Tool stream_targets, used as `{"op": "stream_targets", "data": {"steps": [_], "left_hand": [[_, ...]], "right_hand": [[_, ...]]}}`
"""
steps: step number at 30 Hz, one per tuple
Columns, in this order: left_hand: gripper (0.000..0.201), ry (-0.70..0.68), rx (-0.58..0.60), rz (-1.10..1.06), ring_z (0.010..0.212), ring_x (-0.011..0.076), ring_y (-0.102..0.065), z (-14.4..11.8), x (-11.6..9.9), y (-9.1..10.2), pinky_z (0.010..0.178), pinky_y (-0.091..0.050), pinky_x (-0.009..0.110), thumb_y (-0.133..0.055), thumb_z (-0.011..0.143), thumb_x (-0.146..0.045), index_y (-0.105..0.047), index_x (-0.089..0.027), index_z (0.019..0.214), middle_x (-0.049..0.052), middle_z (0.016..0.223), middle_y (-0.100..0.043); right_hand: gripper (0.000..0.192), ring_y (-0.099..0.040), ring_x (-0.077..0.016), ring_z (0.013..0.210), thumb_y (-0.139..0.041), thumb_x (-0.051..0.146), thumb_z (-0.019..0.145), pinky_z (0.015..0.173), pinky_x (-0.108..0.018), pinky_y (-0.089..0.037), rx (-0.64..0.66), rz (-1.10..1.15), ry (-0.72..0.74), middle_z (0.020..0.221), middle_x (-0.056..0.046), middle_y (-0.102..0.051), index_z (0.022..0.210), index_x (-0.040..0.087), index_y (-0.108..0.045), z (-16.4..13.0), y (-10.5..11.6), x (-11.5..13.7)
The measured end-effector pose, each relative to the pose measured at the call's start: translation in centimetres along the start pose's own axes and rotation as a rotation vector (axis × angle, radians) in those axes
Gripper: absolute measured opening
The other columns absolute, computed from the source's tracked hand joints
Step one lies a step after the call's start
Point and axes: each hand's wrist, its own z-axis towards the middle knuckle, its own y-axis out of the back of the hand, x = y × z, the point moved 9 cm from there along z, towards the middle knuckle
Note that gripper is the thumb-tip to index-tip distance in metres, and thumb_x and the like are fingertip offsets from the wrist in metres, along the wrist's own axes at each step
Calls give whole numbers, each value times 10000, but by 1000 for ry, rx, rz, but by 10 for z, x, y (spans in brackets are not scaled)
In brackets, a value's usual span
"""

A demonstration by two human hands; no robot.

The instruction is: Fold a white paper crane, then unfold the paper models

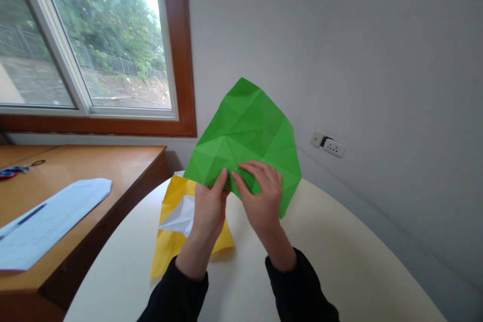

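A creased sheet of green paper [251, 126] is held up above the round table, its fold lines crossing in several triangles. My left hand [211, 201] grips the lower edge, thumb on the face and fingers behind the sheet. Close beside it, my right hand [262, 191] lies on the front of the paper, thumb and fingers bent and pinching near the lower edge; its fingertips are partly on the creases. Under my left hand, a yellow sheet [168, 246] rests on the table with a folded white paper piece [179, 216] on top.
The white round table [339, 261] stands against the wall. On the left, a wooden desk [132, 161] bears white papers [64, 216], a dark pen [32, 214] and scissors [22, 168]. A wall socket [334, 147] is at right, a window [113, 35] at upper left.
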Motion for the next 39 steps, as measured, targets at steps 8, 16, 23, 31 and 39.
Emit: {"op": "stream_targets", "data": {"steps": [8,16,23,31,39], "left_hand": [[380,-27,12,33,1038,256,-602,-1,-3,-2,930,-447,393,-776,596,-212,-665,-180,958,65,992,-701],[338,-60,69,209,967,258,-636,9,-11,8,885,-476,396,-757,643,-318,-680,-142,921,86,929,-718],[403,-57,-42,374,756,228,-680,25,-41,42,723,-541,350,-793,556,-369,-673,-136,862,65,793,-726],[443,25,56,487,629,201,-661,24,-49,41,609,-544,309,-810,496,-415,-661,-131,802,44,711,-708],[400,-80,105,725,609,176,-634,29,-50,40,532,-506,254,-763,567,-441,-680,-130,804,59,747,-710]], "right_hand": [[78,-610,-191,833,-620,261,801,776,-360,-441,4,132,-119,840,-49,-675,847,199,-633,-2,-2,-10],[159,-608,-180,836,-538,208,822,800,-358,-461,-115,133,-218,892,-51,-658,965,199,-606,3,17,-35],[627,-465,-284,1175,-695,381,694,928,-491,-387,-142,101,-378,1255,-126,-508,1245,231,-436,15,48,-94],[539,-653,-207,849,-727,503,635,765,-350,-529,366,714,-660,939,-72,-693,1077,224,-596,4,7,-103],[349,-681,-235,633,-776,460,572,589,-347,-560,466,746,-891,701,-40,-722,777,186,-709,-11,-2,-98]]}}
